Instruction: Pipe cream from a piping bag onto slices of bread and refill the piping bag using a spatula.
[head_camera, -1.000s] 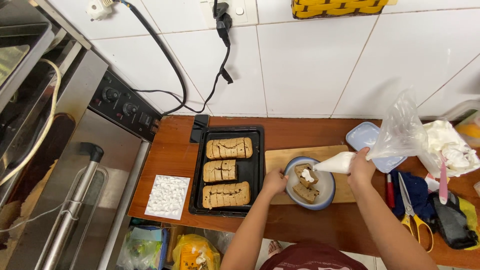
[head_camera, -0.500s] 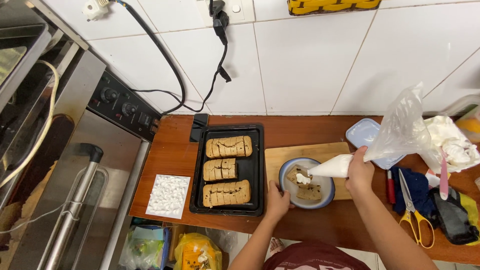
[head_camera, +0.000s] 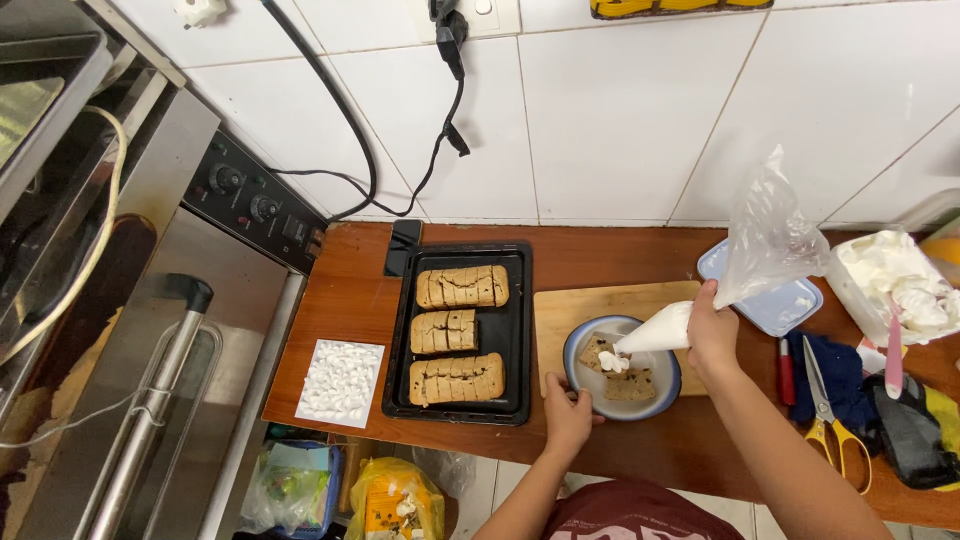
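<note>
At the lower centre of the frame, the right hand (head_camera: 712, 335) is closed around a piping bag (head_camera: 700, 300) full of white cream, gripping it where the filled cone meets the loose, crumpled plastic that billows up toward the upper right. The bag's tip points down and left into a blue-rimmed bowl (head_camera: 578, 342), where a dab of cream (head_camera: 610, 361) sits on pieces of brown cake (head_camera: 630, 383). The left hand (head_camera: 566, 415) rests at the near left edge of the bowl, fingers curled against its rim. The bowl stands on a pale wooden cutting board (head_camera: 570, 305), which lies on a reddish-brown wooden counter (head_camera: 350, 290).

Just left of the board is a black baking tray (head_camera: 505, 330) holding three sliced loaves (head_camera: 455, 335) of cake, one above the other. Left of the tray, near the counter's edge, lies a white square mat (head_camera: 340, 380) with a bumpy surface. A steel oven (head_camera: 170, 330) with black knobs fills the left side of the frame.

To the right of the piping hand, a light blue lid (head_camera: 785, 300) lies flat on the counter. Farther right stands a tub of white cream (head_camera: 890, 280) with a pink spatula (head_camera: 893, 350) leaning in it. Below these lie a red-handled tool (head_camera: 786, 370), a dark blue cloth (head_camera: 845, 375) and yellow-handled scissors (head_camera: 830, 420). White wall tiles and black power cords (head_camera: 440, 90) fill the top of the frame.
</note>
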